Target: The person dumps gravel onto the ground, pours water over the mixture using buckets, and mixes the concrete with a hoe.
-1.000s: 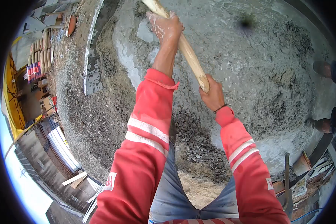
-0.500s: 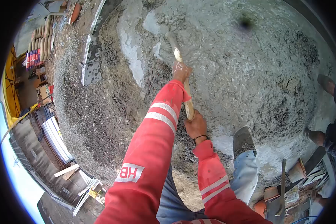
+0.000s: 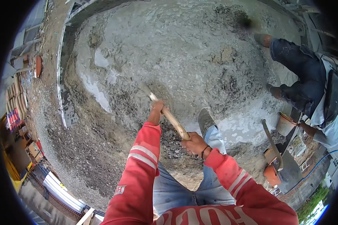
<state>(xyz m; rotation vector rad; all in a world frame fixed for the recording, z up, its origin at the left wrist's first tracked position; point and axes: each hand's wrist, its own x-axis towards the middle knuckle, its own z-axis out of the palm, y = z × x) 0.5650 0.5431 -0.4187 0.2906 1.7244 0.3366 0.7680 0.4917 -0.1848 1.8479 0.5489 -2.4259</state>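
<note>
A pale wooden handle [image 3: 173, 123] slants across the middle of the head view, its far end down in the wet grey concrete [image 3: 150, 52]. Around its upper part my left hand [image 3: 157, 107] is closed, fingers wrapped on the wood. My right hand [image 3: 195, 144] grips the near end of the same handle, a dark band at its wrist. Whatever tool head the handle carries is hidden in the mix. Dark gravel [image 3: 90, 150] lies to the left of my hands.
Another person [image 3: 308, 78] stands at the right. By them are a long-handled tool [image 3: 272, 144], a bucket [image 3: 285, 124] and an orange container [image 3: 271, 175]. A metal-edged board [image 3: 61, 75] borders the mix at left. My boot [image 3: 205, 120] stands in it.
The view has swung, bringing the other person further in. Both hands have kept hold of the handle, which now slants up-left, with its far end lower in the view than half a second ago.
</note>
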